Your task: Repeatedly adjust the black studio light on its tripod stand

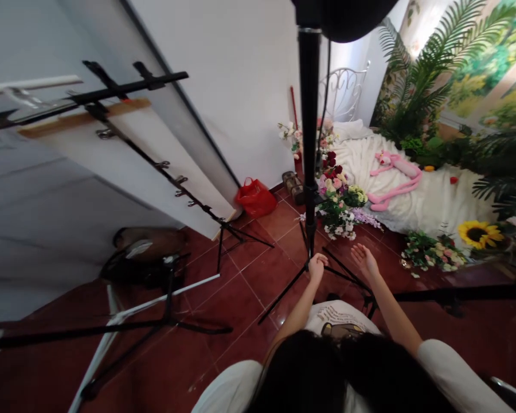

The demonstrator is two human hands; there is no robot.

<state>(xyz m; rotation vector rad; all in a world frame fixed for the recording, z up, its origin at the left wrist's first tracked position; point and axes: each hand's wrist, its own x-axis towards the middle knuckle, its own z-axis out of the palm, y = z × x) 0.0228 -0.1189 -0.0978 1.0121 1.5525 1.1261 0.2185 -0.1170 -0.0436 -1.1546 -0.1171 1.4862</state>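
My left hand (317, 267) is in front of the foot of a tall black light stand (310, 149). Its fingers are curled in, and no object shows in them. Whether this hand touches the stand, I cannot tell. To its right, my right hand (364, 261) is held palm up with fingers stretched out, holding nothing. Beyond the hands, a cluster of artificial flowers (337, 198) stands by the pole. The stand's black tripod legs (284, 293) spread over the red tiles around my hands.
A backdrop stand with clamps (163, 164) holds a white sheet at the left. Near the wall sits a red plastic bag (256, 198). A pink plush toy (398, 166) lies on a white-draped bed (438, 198). A sunflower (479, 234) is at the right; white poles (163, 298) cross lower left.
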